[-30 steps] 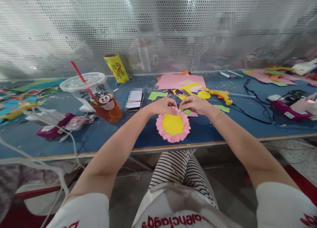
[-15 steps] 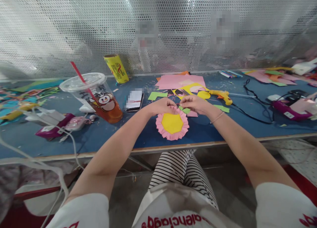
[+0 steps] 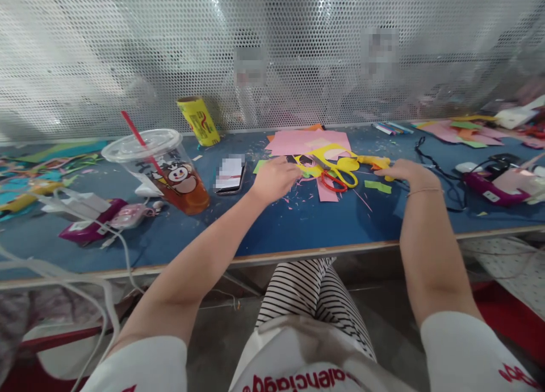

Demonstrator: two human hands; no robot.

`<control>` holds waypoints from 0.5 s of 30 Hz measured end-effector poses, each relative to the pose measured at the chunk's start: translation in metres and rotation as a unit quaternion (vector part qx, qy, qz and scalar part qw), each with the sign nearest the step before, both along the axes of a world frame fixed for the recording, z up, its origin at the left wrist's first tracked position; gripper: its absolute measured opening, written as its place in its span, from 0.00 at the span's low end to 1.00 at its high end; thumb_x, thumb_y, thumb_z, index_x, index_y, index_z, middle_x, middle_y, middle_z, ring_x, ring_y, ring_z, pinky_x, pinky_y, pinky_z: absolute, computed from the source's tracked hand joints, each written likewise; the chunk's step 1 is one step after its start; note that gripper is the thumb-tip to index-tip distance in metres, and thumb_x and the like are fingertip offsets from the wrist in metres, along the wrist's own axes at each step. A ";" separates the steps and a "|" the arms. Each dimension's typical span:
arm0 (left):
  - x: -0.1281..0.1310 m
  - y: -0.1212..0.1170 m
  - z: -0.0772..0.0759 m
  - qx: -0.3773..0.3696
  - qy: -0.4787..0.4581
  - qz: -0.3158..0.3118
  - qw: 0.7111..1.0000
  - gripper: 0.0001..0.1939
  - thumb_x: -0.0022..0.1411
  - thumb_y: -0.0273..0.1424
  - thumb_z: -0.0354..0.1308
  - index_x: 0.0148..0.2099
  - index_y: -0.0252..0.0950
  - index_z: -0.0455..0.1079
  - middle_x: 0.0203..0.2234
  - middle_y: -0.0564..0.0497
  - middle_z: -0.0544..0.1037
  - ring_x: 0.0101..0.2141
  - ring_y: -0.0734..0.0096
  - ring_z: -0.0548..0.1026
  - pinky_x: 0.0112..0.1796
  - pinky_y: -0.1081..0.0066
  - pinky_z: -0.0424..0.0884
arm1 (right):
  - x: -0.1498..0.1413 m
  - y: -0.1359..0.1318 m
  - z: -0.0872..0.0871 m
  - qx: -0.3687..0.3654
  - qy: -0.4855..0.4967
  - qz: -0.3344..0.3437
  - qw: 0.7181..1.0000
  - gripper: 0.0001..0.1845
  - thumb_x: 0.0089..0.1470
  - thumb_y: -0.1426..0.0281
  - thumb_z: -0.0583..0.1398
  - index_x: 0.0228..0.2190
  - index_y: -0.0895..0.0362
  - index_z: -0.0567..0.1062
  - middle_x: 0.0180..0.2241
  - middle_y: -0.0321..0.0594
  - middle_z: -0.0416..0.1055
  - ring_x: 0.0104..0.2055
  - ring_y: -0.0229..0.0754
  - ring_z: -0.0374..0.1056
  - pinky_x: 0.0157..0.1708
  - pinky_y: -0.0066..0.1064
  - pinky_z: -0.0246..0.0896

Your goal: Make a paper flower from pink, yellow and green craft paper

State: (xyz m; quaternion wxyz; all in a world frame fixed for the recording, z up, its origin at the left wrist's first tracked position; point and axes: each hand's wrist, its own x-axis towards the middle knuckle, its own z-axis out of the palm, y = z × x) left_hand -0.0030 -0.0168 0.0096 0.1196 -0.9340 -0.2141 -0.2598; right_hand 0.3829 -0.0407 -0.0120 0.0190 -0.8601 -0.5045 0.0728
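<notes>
My left hand [image 3: 276,179] hovers over the middle of the table with its fingers curled together; what it holds, if anything, is hidden. To its right lie scissors [image 3: 334,182] with a red and a yellow handle loop. Yellow paper pieces [image 3: 336,151] lie around the blades. My right hand [image 3: 406,173] reaches further right, its fingers bent over the handle of a yellow hot glue gun [image 3: 371,162]. Just below the gun is a green paper scrap [image 3: 377,186].
A drink cup [image 3: 174,176] with a red straw and a phone [image 3: 230,174] stand to the left. Pink sheets [image 3: 309,142] lie at the back before a perforated metal screen [image 3: 293,57]. A yellow can [image 3: 199,122] leans there. A purple power strip [image 3: 489,188] is at right.
The pink and yellow paper flower that both hands held no longer shows. My right hand has moved right, onto the glue gun. My left hand stays near its place. The scissors are uncovered.
</notes>
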 end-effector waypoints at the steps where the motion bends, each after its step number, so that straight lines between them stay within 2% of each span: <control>1: 0.003 -0.001 -0.004 -0.008 0.046 0.007 0.999 0.14 0.59 0.28 0.48 0.38 0.37 0.75 0.35 0.47 0.78 0.37 0.67 0.72 0.39 0.66 0.66 | 0.001 0.001 -0.002 -0.010 -0.003 0.003 1.000 0.28 0.39 0.51 0.62 0.33 0.62 0.77 0.36 0.57 0.74 0.39 0.56 0.70 0.32 0.38 0.63; 3: 0.009 -0.002 -0.010 -0.040 0.112 0.018 0.993 0.13 0.58 0.28 0.48 0.36 0.38 0.75 0.34 0.48 0.78 0.37 0.67 0.72 0.40 0.66 0.66 | -0.001 0.001 -0.003 -0.020 -0.009 0.001 1.000 0.25 0.39 0.56 0.62 0.35 0.62 0.77 0.38 0.55 0.74 0.40 0.54 0.70 0.32 0.36 0.63; 6: 0.010 -0.003 -0.014 -0.088 0.167 0.009 0.982 0.13 0.56 0.30 0.50 0.39 0.40 0.75 0.38 0.51 0.77 0.41 0.68 0.71 0.43 0.68 0.64 | -0.005 0.003 -0.006 -0.033 -0.007 0.002 0.999 0.23 0.41 0.60 0.61 0.37 0.63 0.77 0.40 0.54 0.74 0.40 0.53 0.70 0.32 0.34 0.63; 8: 0.009 -0.004 -0.013 -0.113 0.188 -0.001 0.976 0.14 0.56 0.35 0.51 0.41 0.40 0.74 0.42 0.51 0.76 0.44 0.67 0.70 0.45 0.69 0.64 | -0.006 0.004 -0.009 -0.028 -0.009 0.001 1.000 0.24 0.42 0.59 0.60 0.39 0.62 0.77 0.41 0.53 0.73 0.41 0.53 0.70 0.32 0.34 0.63; 11: 0.009 -0.008 -0.010 -0.135 0.198 0.003 0.971 0.17 0.57 0.42 0.51 0.40 0.39 0.74 0.42 0.49 0.75 0.45 0.67 0.70 0.45 0.70 0.64 | -0.007 0.006 -0.014 0.003 -0.010 -0.005 1.000 0.29 0.43 0.56 0.58 0.43 0.62 0.75 0.44 0.53 0.72 0.43 0.53 0.70 0.33 0.34 0.63; 15: 0.017 -0.017 -0.010 -0.114 0.196 0.053 0.973 0.17 0.59 0.42 0.49 0.38 0.36 0.74 0.40 0.47 0.75 0.43 0.66 0.71 0.42 0.69 0.64 | -0.011 0.007 -0.016 0.039 -0.001 0.004 0.999 0.27 0.44 0.56 0.57 0.40 0.63 0.77 0.40 0.55 0.74 0.41 0.54 0.70 0.34 0.35 0.63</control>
